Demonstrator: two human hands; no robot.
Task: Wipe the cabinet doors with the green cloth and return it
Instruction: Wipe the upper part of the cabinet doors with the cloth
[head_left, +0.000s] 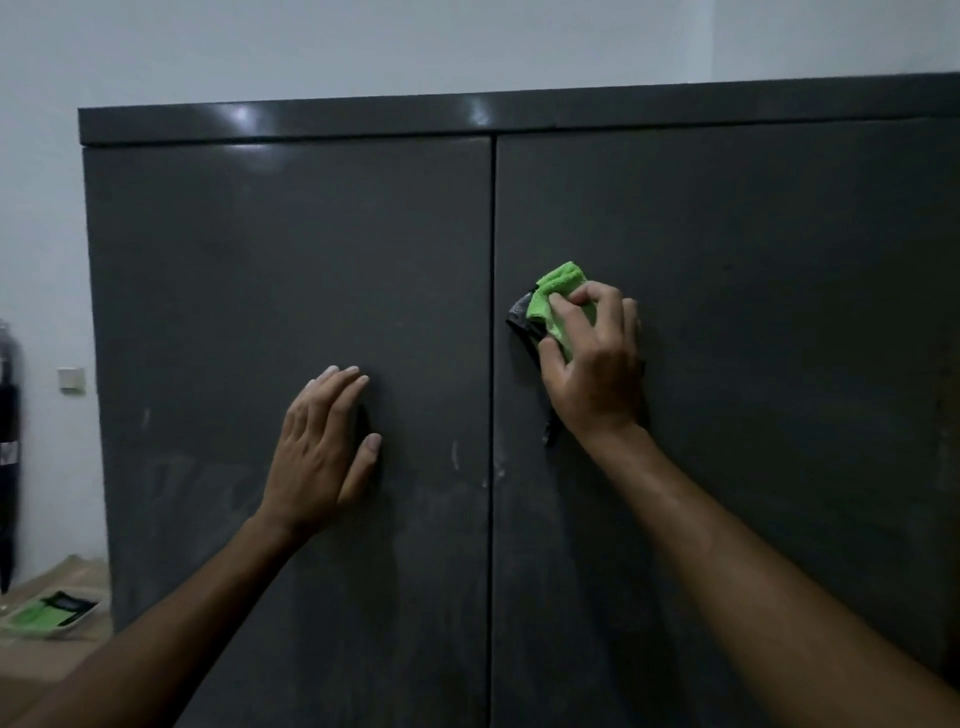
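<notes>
A dark grey cabinet fills the view, with a left door (249, 291) and a right door (769, 312) meeting at a vertical seam. My right hand (592, 358) grips a bunched green cloth (558, 291) and holds it against the right door, close to the seam and over a dark handle (522, 325). My left hand (322, 452) lies flat on the left door with fingers straight. It covers most of that door's handle. Pale smears mark the lower part of both doors.
A white wall stands behind and left of the cabinet, with a wall socket (71, 378). A dark object (8, 467) stands at the left edge. On the floor at lower left lies a white tray with green and black items (49, 613).
</notes>
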